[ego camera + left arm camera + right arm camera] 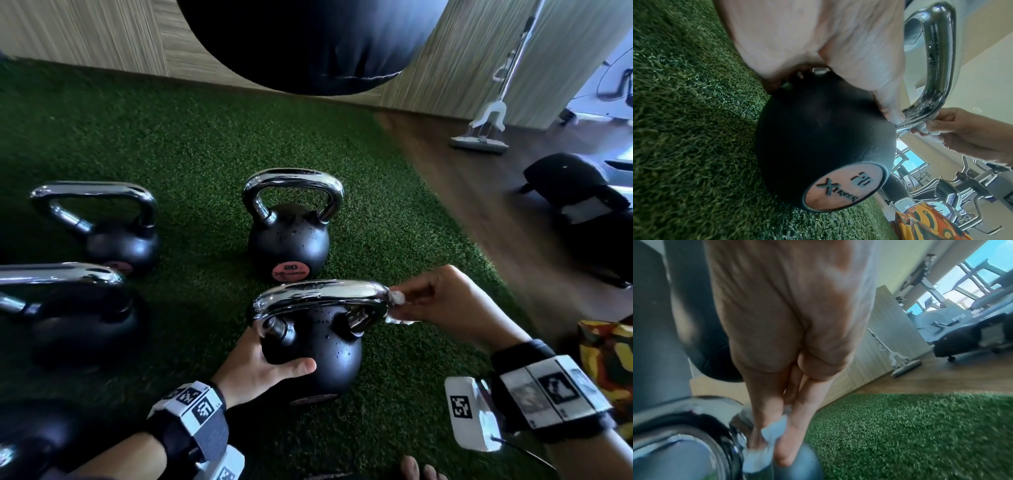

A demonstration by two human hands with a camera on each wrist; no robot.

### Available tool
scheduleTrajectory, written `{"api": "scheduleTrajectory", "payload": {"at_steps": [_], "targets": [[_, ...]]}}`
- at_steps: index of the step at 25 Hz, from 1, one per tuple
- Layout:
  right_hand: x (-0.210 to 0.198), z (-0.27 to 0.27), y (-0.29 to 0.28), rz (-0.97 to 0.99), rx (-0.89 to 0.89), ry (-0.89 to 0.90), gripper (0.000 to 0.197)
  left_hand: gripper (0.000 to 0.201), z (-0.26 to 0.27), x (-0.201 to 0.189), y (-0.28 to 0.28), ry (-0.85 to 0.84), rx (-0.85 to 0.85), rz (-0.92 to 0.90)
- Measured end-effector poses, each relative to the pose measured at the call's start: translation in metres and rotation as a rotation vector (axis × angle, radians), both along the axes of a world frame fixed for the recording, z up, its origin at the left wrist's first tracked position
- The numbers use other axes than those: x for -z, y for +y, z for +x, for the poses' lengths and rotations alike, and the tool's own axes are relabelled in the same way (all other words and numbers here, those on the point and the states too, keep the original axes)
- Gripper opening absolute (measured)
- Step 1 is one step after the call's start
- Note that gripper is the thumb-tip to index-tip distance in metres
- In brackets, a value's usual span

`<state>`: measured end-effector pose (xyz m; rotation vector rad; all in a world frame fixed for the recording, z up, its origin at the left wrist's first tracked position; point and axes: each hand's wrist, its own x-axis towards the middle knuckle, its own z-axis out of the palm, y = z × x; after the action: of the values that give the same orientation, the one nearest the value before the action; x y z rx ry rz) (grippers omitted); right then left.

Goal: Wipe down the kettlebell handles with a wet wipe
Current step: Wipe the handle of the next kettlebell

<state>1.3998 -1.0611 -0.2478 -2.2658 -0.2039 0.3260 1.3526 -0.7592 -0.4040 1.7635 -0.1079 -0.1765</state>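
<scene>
Green artificial turf [191,144] is covering the floor here, giving way to dark wood planks [479,192] on the right, with pale ribbed wall panels [85,31] behind and a white mop [486,123] leaning against them. A large black bag [308,41] is hanging overhead. Several round black kettlebells with shiny chrome handles are sitting on the turf, one [289,226] upright in the middle. The near kettlebell [318,349] is sitting nearest the person, its matte body speckled with droplets. The left hand [260,366] is cupping its body, thumb and fingers curled around it. The right hand [448,305] is pinching a crumpled white wet wipe [397,298] against the right bend of the chrome handle [318,294]
</scene>
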Motion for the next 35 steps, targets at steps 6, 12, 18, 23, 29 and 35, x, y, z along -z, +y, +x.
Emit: {"api": "scheduleTrajectory", "payload": {"at_steps": [6,12,18,23,29,35], "targets": [[0.033,-0.014,0.005,0.304,0.117,0.261,0.015,0.074,-0.001,-0.001,-0.002,0.041,-0.043,0.016],[0.059,-0.029,0.009,0.357,0.165,0.331,0.018,0.081,-0.015,-0.049,-0.005,0.200,-0.035,0.559],[-0.019,-0.039,0.004,0.232,-0.102,0.284,0.020,0.046,-0.015,-0.118,0.001,0.466,0.298,0.398],[-0.060,-0.045,0.038,0.189,-0.224,0.002,0.012,0.061,-0.029,-0.145,-0.028,0.535,0.255,-0.327],[-0.055,-0.046,0.065,0.067,-0.151,-0.272,0.027,0.027,-0.041,-0.142,-0.038,0.492,0.074,-0.680],[-0.011,-0.024,0.005,0.415,-0.062,0.015,0.040,0.015,-0.032,-0.165,-0.025,-0.094,-0.023,-0.356]]}}
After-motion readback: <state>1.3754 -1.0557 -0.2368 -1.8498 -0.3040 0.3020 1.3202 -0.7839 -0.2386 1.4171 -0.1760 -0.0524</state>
